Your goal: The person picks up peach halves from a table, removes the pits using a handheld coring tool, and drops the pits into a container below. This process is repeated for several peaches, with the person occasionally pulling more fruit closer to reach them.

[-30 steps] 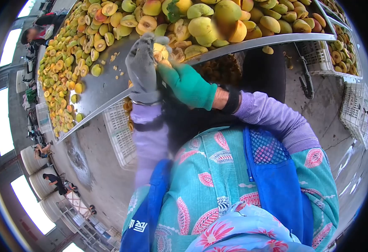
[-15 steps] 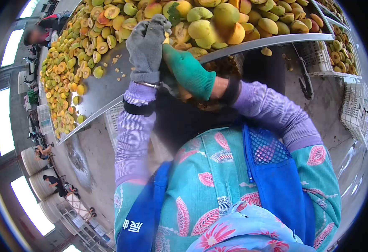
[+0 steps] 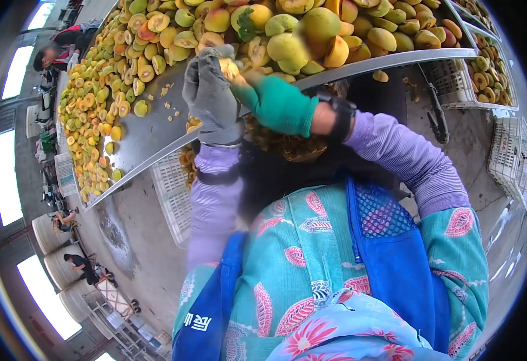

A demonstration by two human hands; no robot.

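We hold both hands raised in front of the chest, at the near edge of the desk (image 3: 149, 129). The left hand (image 3: 212, 96), in a grey glove, stands upright with the wrist below and the fingers curled over at the top. It is closed on a yellow fruit piece (image 3: 229, 67), which sits at the fingertips, just above the desk rim and in front of the fruit pile (image 3: 311, 30).

The right hand (image 3: 281, 105), in a green glove, comes in from the right with the forearm angled up and the wrist bent inward. Its fingers are drawn narrow and bunched, and they meet the fruit piece from the right, touching the left hand. We cannot tell whether they grip the fruit or only press on it, because the contact is hidden. A black wristband (image 3: 338, 113) sits just behind the green cuff.

Below both hands, under the desk edge, lies a brown heap (image 3: 290, 146). A white crate (image 3: 176, 192) stands beneath the desk to the left. Halved and whole fruit cover most of the desk surface. Another person (image 3: 47, 55) is at the far left end.
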